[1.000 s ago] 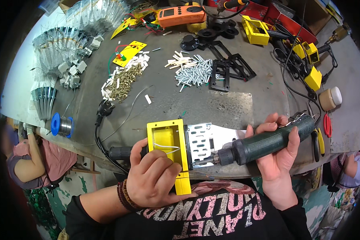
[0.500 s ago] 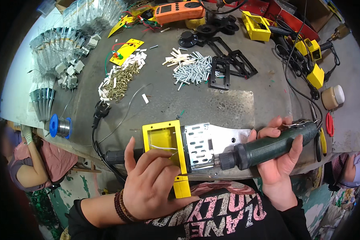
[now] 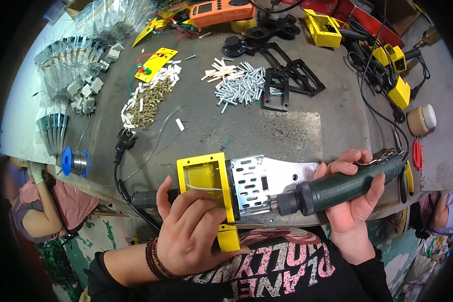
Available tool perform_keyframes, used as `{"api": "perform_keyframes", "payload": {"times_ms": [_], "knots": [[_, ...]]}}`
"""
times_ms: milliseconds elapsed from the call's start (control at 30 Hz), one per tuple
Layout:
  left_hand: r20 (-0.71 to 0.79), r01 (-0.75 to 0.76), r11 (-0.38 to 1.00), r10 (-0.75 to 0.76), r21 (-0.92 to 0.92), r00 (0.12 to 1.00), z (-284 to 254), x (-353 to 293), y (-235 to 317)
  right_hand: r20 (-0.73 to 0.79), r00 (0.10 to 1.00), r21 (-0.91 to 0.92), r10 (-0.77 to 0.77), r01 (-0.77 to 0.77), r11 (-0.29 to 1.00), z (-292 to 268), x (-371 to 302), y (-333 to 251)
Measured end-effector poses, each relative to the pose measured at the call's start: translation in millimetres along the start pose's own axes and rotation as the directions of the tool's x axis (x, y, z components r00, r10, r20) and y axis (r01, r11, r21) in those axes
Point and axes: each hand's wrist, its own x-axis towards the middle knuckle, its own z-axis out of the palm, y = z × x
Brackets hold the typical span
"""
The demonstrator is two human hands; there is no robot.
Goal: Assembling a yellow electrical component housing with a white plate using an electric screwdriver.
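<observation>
My left hand (image 3: 189, 234) is closed on a yellow plastic housing (image 3: 224, 176), an open box with a whitish wire inside. A slotted metal cover (image 3: 245, 171) and a flat silver plate (image 3: 292, 168) extend from its right side; a black handle (image 3: 148, 199) extends left. My right hand (image 3: 355, 216) is wrapped round a dark green electric screwdriver (image 3: 342, 190), lying nearly level. Its tip points left, at the lower edge of the slotted cover by the housing. I cannot make out a screw there. My left fingertips are partly hidden at the housing's edge.
Beyond my hands are piles of silver screws (image 3: 240, 86) and brass-coloured parts (image 3: 148, 106), and black frames (image 3: 277, 89). A solder spool (image 3: 79, 162) stands left. An orange meter (image 3: 221, 12) lies at the back. A jar (image 3: 421, 120) and red-handled tool (image 3: 417, 155) sit right.
The whole view has shifted slightly. Both hands keep their grips, and the screwdriver tip stays at the lower edge of the slotted cover.
</observation>
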Motion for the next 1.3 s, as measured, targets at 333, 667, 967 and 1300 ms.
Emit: {"api": "perform_keyframes", "payload": {"times_ms": [333,667,967,1300], "knots": [[0.005,-0.001,1.000,0.001,-0.019,1.000,-2.5,2.2,-0.6,0.003,1.000,0.005,-0.011,0.011,1.000,1.8,-1.2,0.9],[0.017,-0.008,0.998,0.010,-0.063,1.000,-3.4,7.3,1.9,0.008,1.000,0.009,-0.025,0.025,1.000,-0.6,1.0,1.8],[0.022,-0.059,0.998,0.060,-0.029,0.998,-3.9,6.9,1.8,0.052,0.998,0.026,-0.041,0.040,0.999,-3.5,-1.2,3.2],[-0.149,0.049,0.998,-0.054,-0.037,0.987,-9.6,15.0,20.3,0.021,0.998,0.098,-0.066,0.064,0.993,-8.3,-4.6,-0.7]]}}
